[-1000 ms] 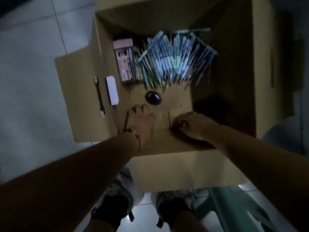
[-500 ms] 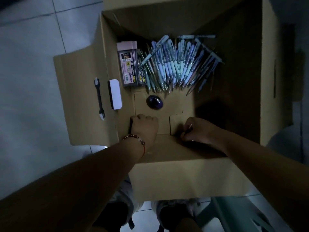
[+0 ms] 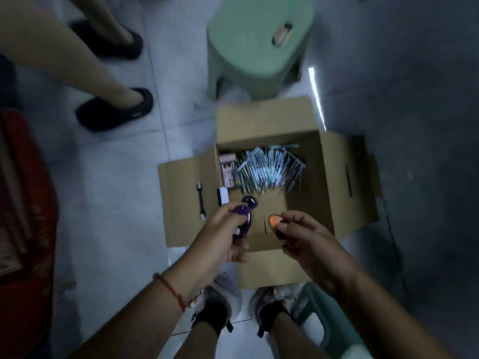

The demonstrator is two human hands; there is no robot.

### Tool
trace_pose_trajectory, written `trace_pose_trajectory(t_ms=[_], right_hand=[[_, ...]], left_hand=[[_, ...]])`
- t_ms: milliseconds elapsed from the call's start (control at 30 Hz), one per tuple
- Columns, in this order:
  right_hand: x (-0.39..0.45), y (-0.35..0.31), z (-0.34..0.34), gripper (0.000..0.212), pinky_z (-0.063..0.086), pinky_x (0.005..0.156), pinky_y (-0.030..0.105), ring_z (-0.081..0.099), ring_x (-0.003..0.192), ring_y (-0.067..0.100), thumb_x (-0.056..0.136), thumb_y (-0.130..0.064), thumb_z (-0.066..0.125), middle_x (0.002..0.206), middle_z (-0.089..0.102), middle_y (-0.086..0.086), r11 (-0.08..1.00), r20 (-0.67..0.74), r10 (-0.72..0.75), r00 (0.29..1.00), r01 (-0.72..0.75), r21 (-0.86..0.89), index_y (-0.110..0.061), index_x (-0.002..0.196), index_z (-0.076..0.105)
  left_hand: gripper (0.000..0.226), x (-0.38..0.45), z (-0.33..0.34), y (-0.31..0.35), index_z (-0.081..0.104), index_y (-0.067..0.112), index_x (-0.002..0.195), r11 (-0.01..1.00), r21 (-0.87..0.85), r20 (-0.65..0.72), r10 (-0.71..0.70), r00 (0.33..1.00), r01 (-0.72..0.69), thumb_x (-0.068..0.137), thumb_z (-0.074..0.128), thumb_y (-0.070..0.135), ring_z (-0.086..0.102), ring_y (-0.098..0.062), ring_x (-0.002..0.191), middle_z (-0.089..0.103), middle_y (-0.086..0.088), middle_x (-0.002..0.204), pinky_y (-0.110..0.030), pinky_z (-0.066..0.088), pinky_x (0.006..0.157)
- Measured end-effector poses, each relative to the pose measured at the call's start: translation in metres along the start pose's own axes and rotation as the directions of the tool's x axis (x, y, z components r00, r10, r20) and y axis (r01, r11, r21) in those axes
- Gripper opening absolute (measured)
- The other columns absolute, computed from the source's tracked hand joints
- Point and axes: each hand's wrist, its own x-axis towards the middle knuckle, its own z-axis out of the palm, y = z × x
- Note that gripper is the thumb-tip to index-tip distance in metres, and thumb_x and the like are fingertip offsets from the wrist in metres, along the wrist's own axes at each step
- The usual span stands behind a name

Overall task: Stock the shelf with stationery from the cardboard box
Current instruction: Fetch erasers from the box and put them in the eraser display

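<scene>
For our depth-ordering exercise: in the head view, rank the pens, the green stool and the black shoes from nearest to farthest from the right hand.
From the right hand:
1. Pens, in the box just ahead of it.
2. Green stool, beyond the box, straight ahead.
3. Black shoes, far off to the left; the upper shoe lies farthest.

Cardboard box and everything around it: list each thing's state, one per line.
cardboard box: open, flaps spread, on the floor
pens: heaped loose inside the box
pink pack: lying in the box beside the pens
left hand: grips a purple item
right hand: pinches an orange item
second purple item: resting on the box bottom
green stool: upright, beyond the box
</scene>
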Motion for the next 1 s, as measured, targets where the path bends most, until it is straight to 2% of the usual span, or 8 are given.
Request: trace_pose_trajectory(t_ms=[133,267,333,467,633,833,933,1000], right_hand=[[-0.151,-0.077,0.071,0.037,0.047,0.067,0.026,0.068,0.077,0.012,0.068,-0.008,0.073,0.096,0.073,0.004,0.996,0.131,-0.083,0.988,0.078,0.044,-0.015,0.103,0.068],[-0.303,-0.141,0.138,0.047,0.051,0.068,0.025,0.068,0.087,0.015,0.061,-0.011,0.078,0.106,0.073,0.006,0.959,0.272,-0.209,0.939,0.251,-0.129,-0.023,0.107,0.074],[-0.365,-0.164,0.168,0.055,0.047,0.077,0.032,0.066,0.09,0.02,0.054,-0.02,0.082,0.104,0.073,0.007,0.91,0.377,-0.256,0.89,0.354,-0.216,-0.03,0.107,0.073],[-0.463,-0.182,0.226,0.045,0.05,0.079,0.036,0.069,0.09,0.027,0.054,-0.012,0.085,0.1,0.073,0.014,0.824,0.532,-0.295,0.794,0.492,-0.279,-0.024,0.096,0.074],[-0.551,-0.142,0.3,0.037,0.058,0.069,0.029,0.068,0.076,0.019,0.064,0.004,0.08,0.096,0.072,0.012,0.827,0.633,-0.3,0.714,0.525,-0.2,-0.015,0.096,0.076],[-0.628,-0.038,0.398,0.038,0.055,0.064,0.022,0.071,0.075,0.019,0.051,0.012,0.081,0.083,0.074,0.01,0.625,0.755,-0.416,0.507,0.763,-0.168,-0.02,0.068,0.073],[-0.651,0.006,0.444,0.037,0.057,0.067,0.024,0.072,0.083,0.018,0.054,0.019,0.074,0.09,0.075,0.009,0.54,0.859,-0.358,0.365,0.832,-0.128,-0.018,0.058,0.07],[-0.659,0.031,0.471,0.034,0.055,0.066,0.021,0.072,0.086,0.013,0.061,0.013,0.066,0.1,0.076,0.004,0.466,0.916,-0.282,0.284,0.876,-0.128,-0.02,0.062,0.072]], left_hand=[[0.02,-0.16,0.0,0.088,0.06,0.02,0.106,0.99,-0.106,0.003,0.095,0.995,-0.094,0.099,0.042,0.013,0.045,-0.017,0.051,0.056,-0.005,0.065,-0.021,0.033,0.044],[0.013,-0.328,0.004,0.157,0.056,0.021,0.091,0.932,-0.261,-0.024,0.252,0.967,-0.25,0.091,0.053,0.033,0.043,-0.013,0.045,0.051,-0.002,0.067,-0.019,0.025,0.042],[0.025,-0.399,-0.002,0.175,0.054,0.018,0.093,0.89,-0.326,-0.034,0.326,0.945,-0.319,0.083,0.056,0.041,0.042,-0.013,0.047,0.05,-0.002,0.069,-0.021,0.024,0.042],[0.012,-0.511,-0.026,0.176,0.054,0.017,0.074,0.781,-0.428,-0.07,0.473,0.878,-0.455,0.074,0.059,0.028,0.046,-0.016,0.057,0.049,-0.007,0.071,-0.026,0.032,0.045],[0.026,-0.616,-0.082,0.148,0.052,0.016,0.061,0.688,-0.44,-0.253,0.521,0.815,-0.576,0.087,0.055,0.019,0.042,-0.015,0.056,0.045,-0.004,0.068,-0.027,0.027,0.046],[0.05,-0.729,-0.185,0.094,0.07,0.019,0.07,0.778,-0.324,-0.217,0.493,0.843,-0.539,0.069,0.062,0.068,0.038,-0.012,0.051,0.045,-0.001,0.063,-0.024,0.02,0.044],[0.047,-0.771,-0.229,0.06,0.071,0.016,0.091,0.754,-0.345,-0.242,0.504,0.829,-0.559,0.065,0.073,0.055,0.04,-0.011,0.052,0.049,-0.002,0.066,-0.022,0.019,0.042],[0.033,-0.79,-0.253,0.038,0.073,0.015,0.088,0.695,-0.356,-0.337,0.528,0.779,-0.625,0.071,0.073,0.044,0.041,-0.011,0.052,0.052,-0.004,0.067,-0.022,0.019,0.043]])
